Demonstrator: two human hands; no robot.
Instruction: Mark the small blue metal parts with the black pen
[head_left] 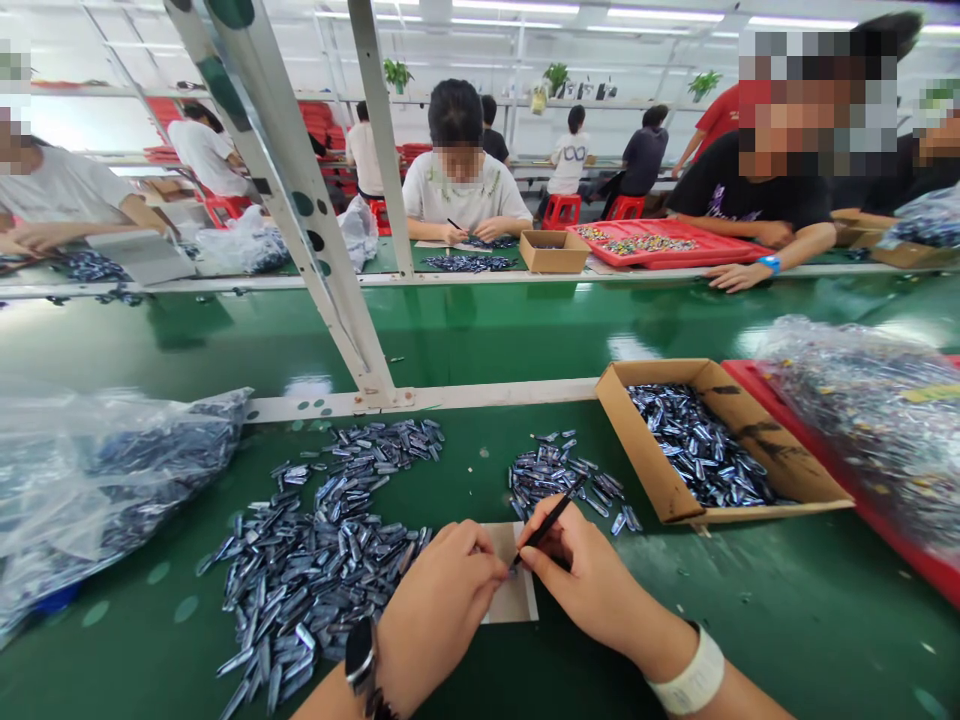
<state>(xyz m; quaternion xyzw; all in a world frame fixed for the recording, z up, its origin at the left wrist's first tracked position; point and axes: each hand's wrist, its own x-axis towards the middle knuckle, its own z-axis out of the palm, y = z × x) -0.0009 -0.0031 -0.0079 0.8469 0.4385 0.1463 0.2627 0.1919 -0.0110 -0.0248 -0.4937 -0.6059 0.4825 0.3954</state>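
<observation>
My right hand grips a slim black pen-like tool, its lower tip pointing down at the fingertips of my left hand. My left hand is closed in a pinch above a small beige board; what lies between its fingers is too small to make out. Left of my left hand spreads a large pile of small dark, shiny, elongated pieces. A smaller pile of similar pieces lies just beyond my right hand.
A cardboard box of similar pieces stands at right, beside a red tray under a plastic bag. Another filled bag lies left. A slanted metal post rises ahead. Across the green surface, a person works with similar pieces.
</observation>
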